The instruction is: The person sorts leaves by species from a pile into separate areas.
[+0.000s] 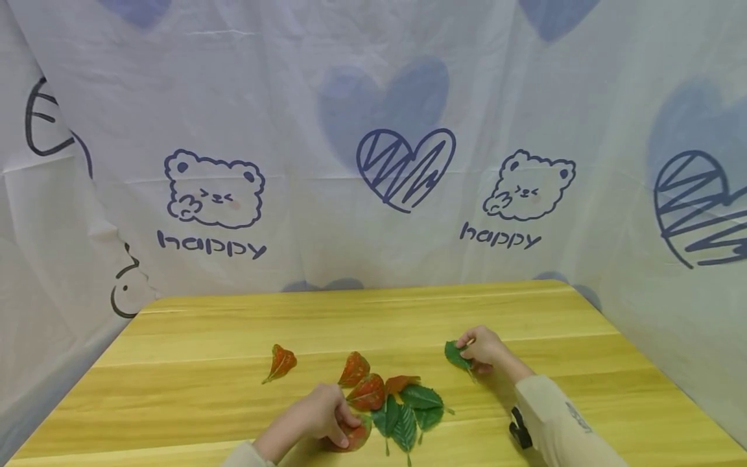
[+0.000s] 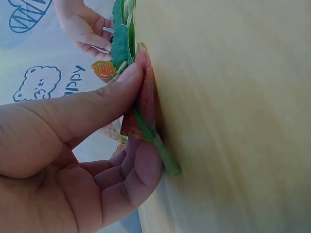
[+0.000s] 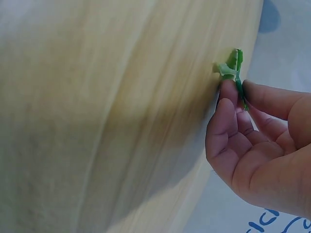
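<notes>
Between thumb and fingers, my left hand (image 1: 327, 414) pinches a red leaf (image 1: 357, 436) close over the table, at the near left of the leaf pile. In the left wrist view that red leaf (image 2: 146, 97) shows its green stem pointing down. Farther back and to the right, my right hand (image 1: 486, 347) pinches a green leaf (image 1: 455, 355) by its edge. The right wrist view shows this green leaf (image 3: 237, 73) nearly edge-on between thumb and fingertips. Beside my left hand lie red leaves (image 1: 367, 393) and several overlapping green leaves (image 1: 404, 428).
A lone red leaf (image 1: 281, 362) lies on the yellow wood-grain table (image 1: 204, 389), left of the pile. A white curtain (image 1: 303, 194) printed with hearts and bears hangs behind the table and along its sides. A black strap (image 1: 519, 428) sits at my right wrist.
</notes>
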Available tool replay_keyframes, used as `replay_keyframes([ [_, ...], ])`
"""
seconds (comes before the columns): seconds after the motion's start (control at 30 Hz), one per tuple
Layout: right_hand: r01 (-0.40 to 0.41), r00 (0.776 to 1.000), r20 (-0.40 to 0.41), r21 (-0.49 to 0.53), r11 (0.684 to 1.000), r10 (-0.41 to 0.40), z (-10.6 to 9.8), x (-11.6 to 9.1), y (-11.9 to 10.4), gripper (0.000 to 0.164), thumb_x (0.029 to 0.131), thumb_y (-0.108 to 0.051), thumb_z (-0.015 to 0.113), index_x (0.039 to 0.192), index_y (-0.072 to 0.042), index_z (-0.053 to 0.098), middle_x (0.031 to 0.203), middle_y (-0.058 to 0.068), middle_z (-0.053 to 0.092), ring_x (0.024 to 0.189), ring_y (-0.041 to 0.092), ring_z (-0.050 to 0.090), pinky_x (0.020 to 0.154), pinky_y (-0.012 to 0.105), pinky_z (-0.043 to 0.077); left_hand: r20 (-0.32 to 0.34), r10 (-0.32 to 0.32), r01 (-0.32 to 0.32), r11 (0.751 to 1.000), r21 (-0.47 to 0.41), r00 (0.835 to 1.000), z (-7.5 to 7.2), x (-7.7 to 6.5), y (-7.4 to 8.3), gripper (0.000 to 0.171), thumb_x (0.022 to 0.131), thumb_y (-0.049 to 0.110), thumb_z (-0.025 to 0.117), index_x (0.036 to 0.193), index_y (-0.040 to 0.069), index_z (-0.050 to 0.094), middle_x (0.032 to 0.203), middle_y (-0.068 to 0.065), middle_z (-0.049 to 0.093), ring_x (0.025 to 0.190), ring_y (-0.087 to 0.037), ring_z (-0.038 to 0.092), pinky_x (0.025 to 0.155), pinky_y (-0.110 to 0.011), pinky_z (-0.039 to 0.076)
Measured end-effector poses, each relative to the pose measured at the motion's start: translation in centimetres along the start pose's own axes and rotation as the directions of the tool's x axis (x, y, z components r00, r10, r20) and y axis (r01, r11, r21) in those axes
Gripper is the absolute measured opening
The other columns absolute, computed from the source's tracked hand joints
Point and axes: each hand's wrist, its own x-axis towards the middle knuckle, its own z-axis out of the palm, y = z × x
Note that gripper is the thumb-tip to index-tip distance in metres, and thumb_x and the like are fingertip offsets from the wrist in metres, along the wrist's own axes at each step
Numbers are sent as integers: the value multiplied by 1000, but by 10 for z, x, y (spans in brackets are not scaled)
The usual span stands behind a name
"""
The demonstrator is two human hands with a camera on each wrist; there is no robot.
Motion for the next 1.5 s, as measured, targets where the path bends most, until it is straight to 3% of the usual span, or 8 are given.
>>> replay_keyframes([
  [0.2, -2, 1000, -7, -19, 1000, 2, -2, -1, 2, 10, 79, 5, 61, 89, 3, 61, 76, 9, 54, 49, 12, 42, 42, 23, 40, 0, 5, -5, 1000, -4, 1000, 1, 0, 0, 24, 56, -11, 76, 77, -2, 70, 76, -11, 67, 64, -16, 61, 55, -23, 50],
  [0.43, 41, 999, -23, -40, 998, -42, -1, -3, 2, 12, 76, 3, 66, 86, 1, 61, 69, 5, 54, 41, 6, 30, 38, 17, 31, 3, -4, 4, 1000, -16, 1000, 1, 1, -2, 23, 56, -11, 76, 77, -3, 70, 76, -12, 67, 65, -17, 62, 56, -25, 51],
  [0.57, 62, 997, -40, -76, 995, -66, 1, -5, 0, 10, 74, 2, 68, 83, 1, 62, 69, 5, 54, 43, 7, 33, 39, 19, 32, 2, -10, 10, 1000, -19, 1000, 1, 1, -3, 23, 56, -11, 76, 76, -3, 70, 76, -12, 67, 64, -17, 61, 55, -26, 51],
  [0.87, 139, 985, -74, -194, 971, -156, 2, -15, -5, 14, 71, -3, 72, 81, -1, 62, 87, 9, 58, 52, 13, 37, 49, 26, 36, -7, -2, 2, 1000, 2, 1000, 1, 1, 0, 24, 55, -11, 76, 76, -2, 70, 76, -11, 67, 64, -16, 61, 54, -24, 50],
  [1.0, 170, 979, -68, -235, 957, -190, 3, -19, -7, 16, 70, -6, 73, 82, -2, 64, 88, 9, 60, 69, 20, 51, 60, 34, 44, -5, -3, 3, 1000, -4, 1000, 0, 0, 1, 23, 55, -12, 76, 76, -3, 70, 76, -11, 67, 65, -17, 61, 55, -25, 50],
  [1.13, 189, 976, -59, -249, 950, -209, 4, -23, -9, 17, 68, -6, 74, 81, -2, 64, 88, 8, 61, 85, 27, 54, 71, 43, 45, -2, -3, 3, 1000, -7, 1000, 0, 0, 1, 23, 55, -12, 76, 76, -3, 70, 76, -12, 67, 65, -18, 62, 55, -25, 51],
  [1.5, 221, 974, -12, -184, 958, -227, 15, -37, -11, 15, 69, -6, 73, 80, -4, 62, 80, 2, 56, 75, 18, 51, 66, 36, 44, -5, -10, 10, 1000, 9, 1000, 0, 1, 1, 24, 55, -11, 76, 76, -2, 70, 76, -11, 67, 66, -18, 62, 56, -26, 51],
])
